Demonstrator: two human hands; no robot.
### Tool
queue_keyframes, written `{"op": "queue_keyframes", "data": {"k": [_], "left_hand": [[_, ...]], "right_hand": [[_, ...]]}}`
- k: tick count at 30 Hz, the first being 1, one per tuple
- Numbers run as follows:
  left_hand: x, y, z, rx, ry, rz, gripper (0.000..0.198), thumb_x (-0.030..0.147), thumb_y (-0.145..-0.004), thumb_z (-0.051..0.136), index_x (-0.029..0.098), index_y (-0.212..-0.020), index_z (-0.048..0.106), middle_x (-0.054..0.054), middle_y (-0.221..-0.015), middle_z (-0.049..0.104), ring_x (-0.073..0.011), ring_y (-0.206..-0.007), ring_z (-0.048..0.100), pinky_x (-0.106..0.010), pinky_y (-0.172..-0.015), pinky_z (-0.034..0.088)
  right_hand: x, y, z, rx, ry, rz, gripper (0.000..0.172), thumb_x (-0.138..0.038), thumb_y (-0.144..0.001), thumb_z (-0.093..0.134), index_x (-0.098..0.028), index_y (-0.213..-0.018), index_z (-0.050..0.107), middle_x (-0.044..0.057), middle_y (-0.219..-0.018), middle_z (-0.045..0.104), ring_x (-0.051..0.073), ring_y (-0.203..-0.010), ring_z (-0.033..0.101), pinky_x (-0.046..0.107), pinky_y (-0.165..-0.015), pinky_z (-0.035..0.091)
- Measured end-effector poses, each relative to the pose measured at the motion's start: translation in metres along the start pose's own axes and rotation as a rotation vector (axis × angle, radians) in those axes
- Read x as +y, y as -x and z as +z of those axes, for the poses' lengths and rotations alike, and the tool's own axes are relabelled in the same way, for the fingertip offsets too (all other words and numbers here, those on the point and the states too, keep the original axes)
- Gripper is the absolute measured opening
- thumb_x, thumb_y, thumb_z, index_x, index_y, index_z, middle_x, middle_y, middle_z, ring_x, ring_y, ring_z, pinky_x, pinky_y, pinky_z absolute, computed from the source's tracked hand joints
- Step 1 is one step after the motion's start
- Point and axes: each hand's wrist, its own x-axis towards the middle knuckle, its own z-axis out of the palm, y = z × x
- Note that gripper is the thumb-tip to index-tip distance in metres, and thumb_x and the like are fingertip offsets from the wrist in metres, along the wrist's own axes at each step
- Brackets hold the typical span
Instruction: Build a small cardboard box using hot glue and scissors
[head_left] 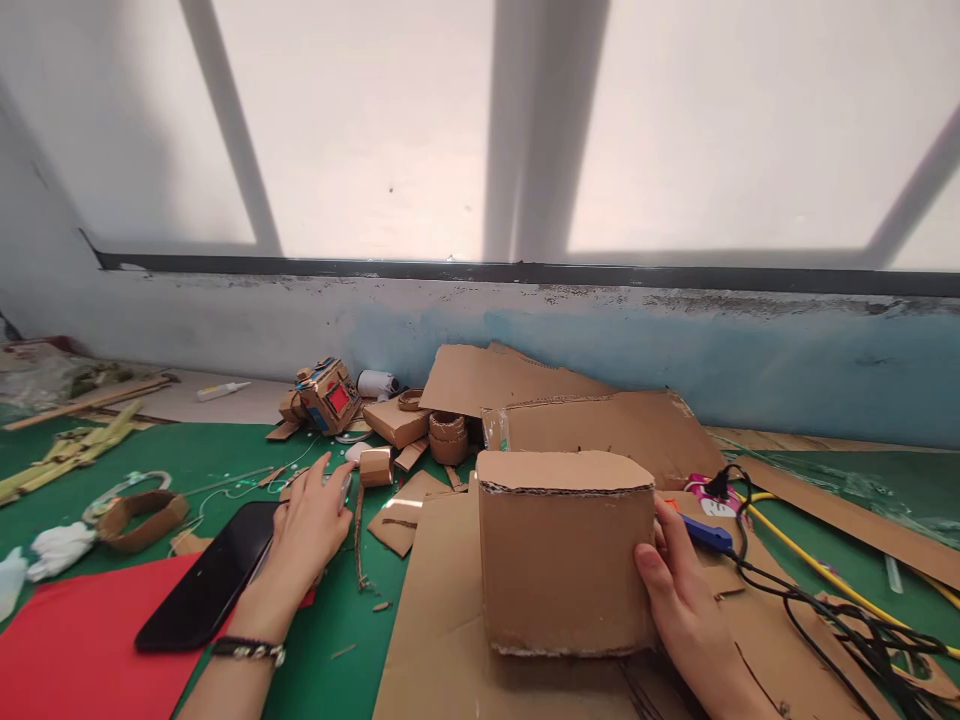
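Observation:
A brown cardboard box (566, 570) with rough cut edges stands upright over a flat cardboard sheet (431, 610). My right hand (686, 590) grips its right side, the thumb on the front face and the fingers behind. To the left, my left hand (311, 520) is stretched forward over the green table, fingers apart. Something silvery shows by its fingertips, too small to name. A black phone (210, 580) lies beside that wrist, partly on red paper (97, 630). Just right of the fingers is a small roll of brown tape (376, 466).
At the back are a small cardboard model (330, 395), cardboard rings (448, 438) and large cardboard pieces (600, 425). On the right, a blue-handled tool (705, 535), black cables (840, 625) and a yellow cord (817, 570) lie tangled. A cardboard band (142, 518) sits at left.

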Motion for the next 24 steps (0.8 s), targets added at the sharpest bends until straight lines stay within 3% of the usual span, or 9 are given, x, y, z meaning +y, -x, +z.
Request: {"op": "queue_keyframes", "data": {"k": [3, 5, 9, 11, 14, 16, 20, 22, 24], "left_hand": [[-0.001, -0.007, 0.0, 0.036, 0.047, 0.051, 0.067, 0.006, -0.092, 0.043, 0.023, -0.156, 0.058, -0.015, -0.171, 0.046, -0.0389, -0.154, 0.048, -0.057, -0.117, 0.049], [0.005, -0.007, -0.005, 0.141, 0.162, 0.056, 0.063, 0.01, -0.093, 0.043, 0.021, -0.153, 0.058, -0.016, -0.168, 0.05, -0.0397, -0.152, 0.05, -0.059, -0.12, 0.046], [0.04, 0.015, -0.024, 0.393, 0.689, 0.179, 0.044, 0.032, -0.103, 0.049, 0.019, -0.143, 0.062, -0.017, -0.158, 0.059, -0.0371, -0.153, 0.049, -0.053, -0.129, 0.038], [0.067, 0.037, -0.031, 0.258, 1.049, 0.275, 0.052, 0.047, -0.102, 0.062, 0.028, -0.151, 0.056, -0.012, -0.161, 0.057, -0.0349, -0.151, 0.053, -0.048, -0.126, 0.043], [0.103, 0.071, -0.035, -0.237, 1.488, 0.442, 0.091, 0.057, -0.093, 0.077, 0.037, -0.169, 0.03, -0.012, -0.172, 0.046, -0.0358, -0.153, 0.052, -0.047, -0.118, 0.052], [0.12, 0.086, -0.033, -0.457, 1.578, 0.443, 0.097, 0.056, -0.086, 0.086, 0.033, -0.166, 0.035, -0.016, -0.165, 0.053, -0.0377, -0.149, 0.056, -0.048, -0.116, 0.054], [0.129, 0.089, -0.027, -0.467, 1.629, 0.319, 0.095, 0.058, -0.078, 0.091, 0.026, -0.155, 0.045, -0.018, -0.151, 0.064, -0.039, -0.139, 0.063, -0.049, -0.112, 0.057], [0.126, 0.081, -0.023, -0.404, 1.647, 0.233, 0.096, 0.062, -0.079, 0.089, 0.024, -0.154, 0.043, -0.019, -0.15, 0.064, -0.039, -0.139, 0.063, -0.05, -0.113, 0.056], [0.122, 0.069, -0.02, -0.302, 1.654, 0.132, 0.098, 0.067, -0.082, 0.083, 0.021, -0.157, 0.039, -0.021, -0.152, 0.063, -0.0385, -0.141, 0.061, -0.049, -0.117, 0.053]], "right_hand": [[0.006, -0.002, -0.006, -0.032, 0.009, -0.003, 0.057, -0.057, -0.106, 0.059, -0.03, -0.155, 0.054, 0.012, -0.144, 0.071, 0.028, -0.125, 0.073, 0.035, -0.095, 0.066], [0.011, -0.004, -0.01, -0.063, 0.027, -0.01, 0.057, -0.056, -0.106, 0.059, -0.029, -0.156, 0.054, 0.012, -0.144, 0.072, 0.028, -0.125, 0.074, 0.035, -0.094, 0.066], [0.013, -0.002, -0.009, -0.094, 0.021, -0.029, 0.062, -0.056, -0.106, 0.06, -0.028, -0.16, 0.049, 0.014, -0.147, 0.07, 0.029, -0.127, 0.073, 0.037, -0.097, 0.066], [0.01, 0.002, -0.003, -0.072, 0.027, -0.041, 0.064, -0.057, -0.106, 0.059, -0.028, -0.161, 0.047, 0.015, -0.149, 0.069, 0.029, -0.128, 0.073, 0.036, -0.098, 0.065], [0.0, 0.003, 0.0, -0.061, 0.08, -0.054, 0.062, -0.057, -0.108, 0.056, -0.029, -0.163, 0.045, 0.012, -0.148, 0.07, 0.026, -0.128, 0.073, 0.034, -0.098, 0.065], [-0.007, -0.003, -0.008, -0.1, 0.169, -0.077, 0.06, -0.059, -0.108, 0.053, -0.031, -0.16, 0.049, 0.009, -0.145, 0.073, 0.027, -0.129, 0.073, 0.035, -0.097, 0.065], [-0.001, -0.029, -0.046, -0.025, 0.518, -0.105, 0.057, -0.069, -0.108, 0.041, -0.033, -0.142, 0.069, 0.006, -0.144, 0.074, 0.034, -0.137, 0.067, 0.053, -0.111, 0.058], [0.016, -0.04, -0.064, 0.114, 0.708, -0.078, 0.072, -0.08, -0.102, 0.043, -0.024, -0.139, 0.07, 0.014, -0.139, 0.076, 0.042, -0.131, 0.069, 0.065, -0.112, 0.054], [0.039, -0.048, -0.078, 0.111, 0.8, -0.098, 0.092, -0.09, -0.095, 0.038, -0.013, -0.133, 0.072, 0.023, -0.13, 0.077, 0.047, -0.124, 0.072, 0.071, -0.111, 0.051]]}}
